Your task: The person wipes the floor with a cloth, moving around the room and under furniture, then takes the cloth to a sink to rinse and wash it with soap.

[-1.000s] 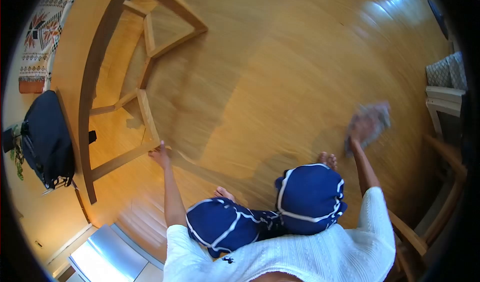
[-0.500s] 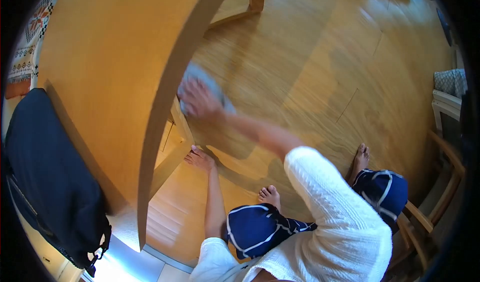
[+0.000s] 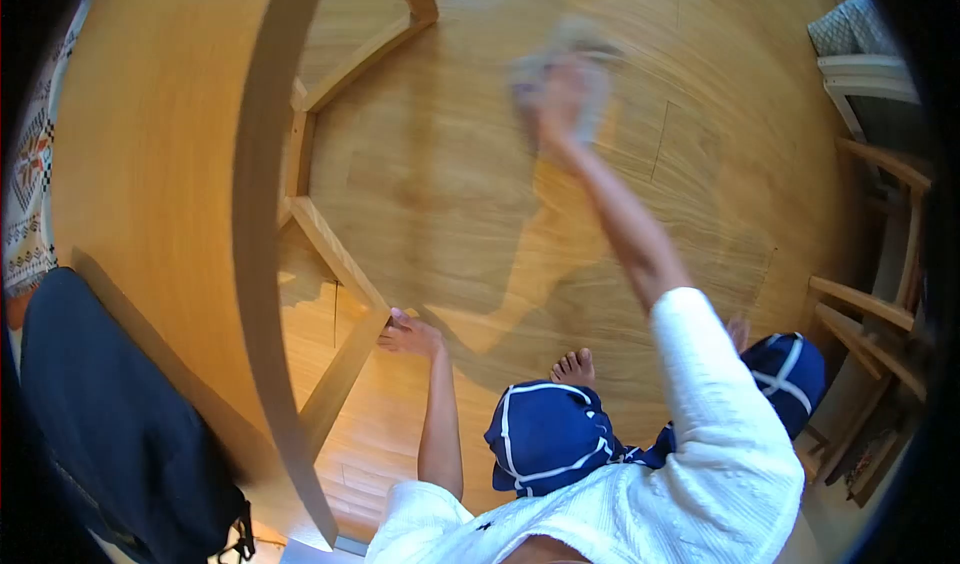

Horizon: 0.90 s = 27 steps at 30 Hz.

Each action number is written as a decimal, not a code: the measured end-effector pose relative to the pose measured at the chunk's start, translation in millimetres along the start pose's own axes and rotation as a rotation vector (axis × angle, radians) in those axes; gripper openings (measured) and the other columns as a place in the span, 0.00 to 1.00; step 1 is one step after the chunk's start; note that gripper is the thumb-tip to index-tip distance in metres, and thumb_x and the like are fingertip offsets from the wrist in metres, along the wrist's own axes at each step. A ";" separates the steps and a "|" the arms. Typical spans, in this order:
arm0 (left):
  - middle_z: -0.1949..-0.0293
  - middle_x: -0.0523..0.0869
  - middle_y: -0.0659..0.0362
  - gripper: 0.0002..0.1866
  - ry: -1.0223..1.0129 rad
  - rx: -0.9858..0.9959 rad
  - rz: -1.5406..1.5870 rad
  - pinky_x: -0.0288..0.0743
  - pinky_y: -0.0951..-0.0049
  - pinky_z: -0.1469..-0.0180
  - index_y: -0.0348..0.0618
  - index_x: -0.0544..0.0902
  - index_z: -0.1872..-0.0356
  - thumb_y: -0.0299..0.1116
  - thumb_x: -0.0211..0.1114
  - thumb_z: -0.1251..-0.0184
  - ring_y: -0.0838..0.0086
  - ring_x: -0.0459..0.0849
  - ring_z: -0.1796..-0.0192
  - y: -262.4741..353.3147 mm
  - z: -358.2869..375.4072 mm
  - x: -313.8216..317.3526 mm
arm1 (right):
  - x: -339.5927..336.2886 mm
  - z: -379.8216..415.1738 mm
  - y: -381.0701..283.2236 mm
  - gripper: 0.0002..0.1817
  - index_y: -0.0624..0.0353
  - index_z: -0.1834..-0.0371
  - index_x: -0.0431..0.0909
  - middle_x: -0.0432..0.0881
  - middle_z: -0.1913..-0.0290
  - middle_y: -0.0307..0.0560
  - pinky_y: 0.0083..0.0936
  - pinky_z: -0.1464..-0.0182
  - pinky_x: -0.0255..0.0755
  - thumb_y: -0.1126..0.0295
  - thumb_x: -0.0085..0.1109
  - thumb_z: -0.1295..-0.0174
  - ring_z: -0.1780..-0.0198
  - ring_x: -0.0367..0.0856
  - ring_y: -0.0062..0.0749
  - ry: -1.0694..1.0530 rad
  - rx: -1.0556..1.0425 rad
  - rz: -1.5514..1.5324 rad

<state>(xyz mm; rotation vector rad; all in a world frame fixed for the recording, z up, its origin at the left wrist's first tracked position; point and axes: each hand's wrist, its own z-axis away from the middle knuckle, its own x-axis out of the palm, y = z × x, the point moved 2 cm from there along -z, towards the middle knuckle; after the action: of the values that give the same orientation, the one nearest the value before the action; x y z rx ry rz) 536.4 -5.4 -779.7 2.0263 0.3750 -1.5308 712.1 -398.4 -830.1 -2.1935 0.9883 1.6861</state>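
A grey-blue cloth lies on the wooden floor under my right hand. Both are smeared by motion, and my right arm reaches far forward over the boards. My left hand holds the foot end of a wooden table leg, thumb on top and fingers at its side. That leg joins a slanting wooden bar at the corner by my fingers.
The large wooden tabletop fills the left, with a dark bag hanging beside it and a patterned cloth behind. Wooden chair parts stand at the right. My bare foot and blue-clad knees are close below.
My right hand and the cloth have swept from beside the tabletop edge to the right and farther forward. My left hand stays at the leg corner. The view has shifted rightward.
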 end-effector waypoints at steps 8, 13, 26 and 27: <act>0.56 0.71 0.43 0.34 0.101 0.020 0.133 0.60 0.52 0.56 0.34 0.69 0.50 0.60 0.45 0.38 0.49 0.68 0.55 -14.8 -3.2 27.6 | -152.9 194.0 -94.4 0.35 0.56 0.37 0.60 0.51 0.31 0.49 0.43 0.30 0.35 0.46 0.47 0.44 0.29 0.45 0.45 -0.133 -0.878 -1.155; 0.45 0.69 0.46 0.36 0.197 -0.230 0.105 0.60 0.52 0.47 0.39 0.67 0.44 0.62 0.52 0.42 0.51 0.65 0.43 8.3 14.1 -1.6 | -79.4 106.2 118.6 0.37 0.52 0.36 0.60 0.52 0.31 0.50 0.43 0.31 0.37 0.46 0.52 0.48 0.30 0.45 0.47 -0.292 -0.602 -1.160; 0.38 0.59 0.45 0.36 -0.417 1.005 0.172 0.48 0.58 0.34 0.35 0.60 0.38 0.48 0.60 0.40 0.56 0.54 0.34 160.0 178.7 -25.9 | 53.0 295.3 686.1 0.33 0.42 0.30 0.47 0.51 0.31 0.50 0.55 0.33 0.32 0.44 0.38 0.37 0.29 0.43 0.48 -0.187 0.632 -0.175; 0.38 0.59 0.45 0.36 -0.438 1.032 0.147 0.48 0.58 0.34 0.35 0.60 0.38 0.47 0.60 0.41 0.56 0.54 0.34 154.1 176.4 -30.0 | 22.7 346.6 675.0 0.34 0.46 0.30 0.46 0.49 0.30 0.51 0.54 0.33 0.32 0.47 0.40 0.37 0.29 0.41 0.48 -0.293 0.604 -0.199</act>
<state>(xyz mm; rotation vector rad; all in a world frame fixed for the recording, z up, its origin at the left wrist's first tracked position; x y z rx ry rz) 471.1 -229.3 -742.6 2.1881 -0.8922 -2.2536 30.7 -732.1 -808.4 -1.5505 0.9941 1.3387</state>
